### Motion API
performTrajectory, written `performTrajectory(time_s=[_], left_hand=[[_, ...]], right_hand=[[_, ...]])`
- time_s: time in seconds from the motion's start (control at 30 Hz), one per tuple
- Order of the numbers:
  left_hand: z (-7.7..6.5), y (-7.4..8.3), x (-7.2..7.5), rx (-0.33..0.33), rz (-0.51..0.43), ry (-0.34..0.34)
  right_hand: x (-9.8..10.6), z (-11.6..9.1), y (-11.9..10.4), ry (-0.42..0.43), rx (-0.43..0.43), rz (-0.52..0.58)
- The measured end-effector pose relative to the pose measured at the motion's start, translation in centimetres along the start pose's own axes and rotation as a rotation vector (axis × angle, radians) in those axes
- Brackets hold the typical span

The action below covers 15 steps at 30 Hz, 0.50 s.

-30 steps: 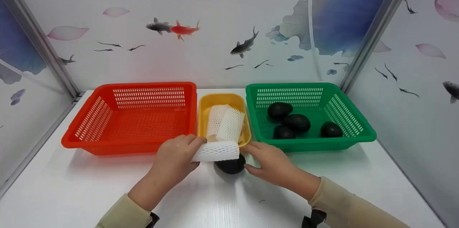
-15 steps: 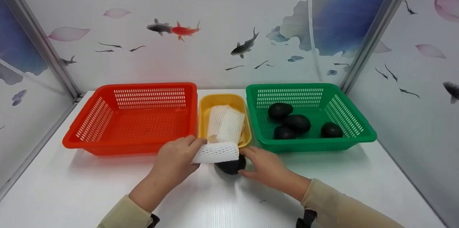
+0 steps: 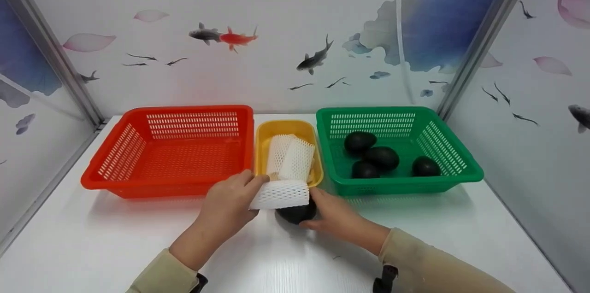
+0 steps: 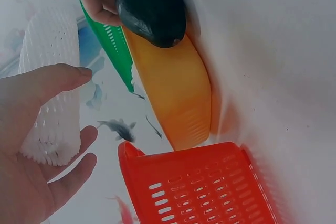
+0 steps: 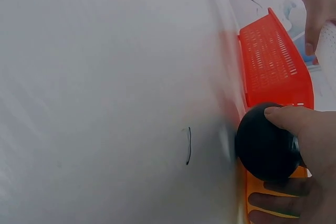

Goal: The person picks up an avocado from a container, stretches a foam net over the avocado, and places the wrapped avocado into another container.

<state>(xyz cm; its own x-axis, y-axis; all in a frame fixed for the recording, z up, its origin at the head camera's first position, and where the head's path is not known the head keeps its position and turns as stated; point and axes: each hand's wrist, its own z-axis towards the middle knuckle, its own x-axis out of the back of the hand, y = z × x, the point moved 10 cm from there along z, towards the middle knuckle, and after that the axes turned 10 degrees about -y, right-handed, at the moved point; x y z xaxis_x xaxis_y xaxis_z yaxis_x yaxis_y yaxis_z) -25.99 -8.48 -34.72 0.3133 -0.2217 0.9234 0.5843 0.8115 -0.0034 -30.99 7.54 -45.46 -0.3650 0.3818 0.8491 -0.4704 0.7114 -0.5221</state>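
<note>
A white foam net sleeve [image 3: 282, 195] is held by my left hand [image 3: 229, 205], thumb on one side and fingers on the other. In the left wrist view the foam net sleeve [image 4: 52, 40] looks like a tube. Just below it in the head view is a dark avocado [image 3: 295, 215], partly covered by the sleeve. My right hand [image 3: 340, 217] grips this avocado from the right. The right wrist view shows the thumb lying on the avocado [image 5: 265, 145], with fingers on its other side. Whether the sleeve touches the fruit, I cannot tell.
Behind my hands stands a small yellow basket [image 3: 263, 134] with more foam net sleeves [image 3: 295, 159] in it. To its left is a red basket [image 3: 161, 189]. A green basket [image 3: 415, 185] on the right holds several dark avocados [image 3: 381, 158]. All stand on a white table [image 3: 152, 233].
My right hand has moved left and closed in on the avocado, its thumb now further along the near side. The left hand and foam net sleeve have barely shifted.
</note>
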Motion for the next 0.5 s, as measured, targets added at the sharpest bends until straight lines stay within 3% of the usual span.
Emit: performTrajectory(time_s=[0.3, 0.5], left_hand=[[0.4, 0.1, 0.0, 0.014, 0.013, -0.003], [0.1, -0.1, -0.1, 0.031, -0.014, -0.016]], right_hand=[[-0.1, -0.2, -0.3, -0.01, 0.067, 0.058], [-0.1, -1.3, -0.2, -0.059, 0.056, 0.076]])
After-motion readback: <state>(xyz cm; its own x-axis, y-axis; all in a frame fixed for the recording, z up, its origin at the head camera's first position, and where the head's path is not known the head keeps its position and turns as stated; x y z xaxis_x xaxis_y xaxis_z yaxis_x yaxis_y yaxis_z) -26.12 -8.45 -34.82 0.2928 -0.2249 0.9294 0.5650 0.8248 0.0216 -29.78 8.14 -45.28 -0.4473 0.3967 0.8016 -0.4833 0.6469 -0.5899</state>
